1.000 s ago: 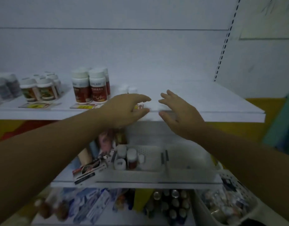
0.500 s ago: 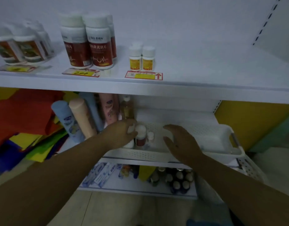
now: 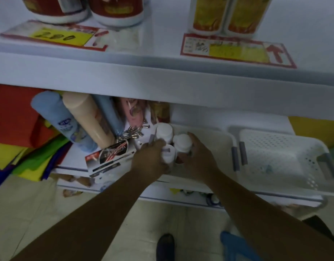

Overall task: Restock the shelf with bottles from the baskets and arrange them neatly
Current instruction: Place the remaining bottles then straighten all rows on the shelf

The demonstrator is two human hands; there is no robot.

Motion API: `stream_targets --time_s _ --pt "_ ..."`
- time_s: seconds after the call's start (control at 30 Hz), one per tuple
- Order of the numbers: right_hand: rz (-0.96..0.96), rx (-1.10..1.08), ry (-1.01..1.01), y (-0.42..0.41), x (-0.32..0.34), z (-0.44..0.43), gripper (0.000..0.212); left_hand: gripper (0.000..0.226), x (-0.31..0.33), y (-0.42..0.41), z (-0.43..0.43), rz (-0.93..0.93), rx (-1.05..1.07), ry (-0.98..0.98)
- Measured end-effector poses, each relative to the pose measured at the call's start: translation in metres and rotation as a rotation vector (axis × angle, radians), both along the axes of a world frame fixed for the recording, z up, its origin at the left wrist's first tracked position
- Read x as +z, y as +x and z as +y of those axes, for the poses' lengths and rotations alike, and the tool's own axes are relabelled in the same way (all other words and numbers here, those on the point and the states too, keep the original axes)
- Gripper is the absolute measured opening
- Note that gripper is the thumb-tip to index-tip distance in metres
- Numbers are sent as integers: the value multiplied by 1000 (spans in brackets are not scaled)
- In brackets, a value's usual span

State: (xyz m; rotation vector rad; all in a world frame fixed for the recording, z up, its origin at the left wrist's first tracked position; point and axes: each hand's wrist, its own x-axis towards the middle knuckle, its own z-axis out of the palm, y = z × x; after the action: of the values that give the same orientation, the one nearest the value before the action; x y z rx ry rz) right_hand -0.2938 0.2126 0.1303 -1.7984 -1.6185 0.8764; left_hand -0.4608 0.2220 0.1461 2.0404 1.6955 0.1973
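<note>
Both dropped into left basket (image 3: 215, 140) | left hand (image 3: 151, 161), right hand (image 3: 198, 157) grasping bottles (image 3: 182, 143)

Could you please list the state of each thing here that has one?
Left hand: closed on a small white bottle.
Right hand: closed on a white-capped bottle.
Left basket: holds bottles.
Right basket: empty.
Yellow-label bottles: upright, shelved.

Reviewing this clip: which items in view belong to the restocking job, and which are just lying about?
Job:
- white-capped bottles gathered by left hand and right hand
- left basket
- right basket, looks empty
- top shelf
- yellow bottles
- red bottles

Lying about:
- tubes
- boxed item
- coloured sheets
</note>
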Motion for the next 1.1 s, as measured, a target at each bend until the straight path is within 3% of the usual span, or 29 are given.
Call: stream_targets --time_s 0.2,0.3,0.43,0.53,0.63,0.77,0.9,1.1 --pt "143 -130 4 7 2 4 53 70 3 5 -7 -162 142 117" --pt "278 -201 59 15 24 -9 44 56 32 3 -19 -534 192 179" --pt "525 -232 123 30 69 -40 40 54 81 -4 -56 -1013 281 -99" --pt "630 -81 28 29 104 -76 21 48 105 -6 -101 -1405 418 -366" --pt "757 56 -24 23 140 -123 12 50 129 -1 -150 -1634 436 -516" --pt "957 117 -18 20 188 -186 49 38 164 15 -223 -1730 488 -478" --pt "1085 225 -58 18 222 -229 47 40 198 27 -282 -1616 500 -325" --pt "1212 364 -126 -20 256 -264 64 57 240 -3 -338 -1575 444 -22"
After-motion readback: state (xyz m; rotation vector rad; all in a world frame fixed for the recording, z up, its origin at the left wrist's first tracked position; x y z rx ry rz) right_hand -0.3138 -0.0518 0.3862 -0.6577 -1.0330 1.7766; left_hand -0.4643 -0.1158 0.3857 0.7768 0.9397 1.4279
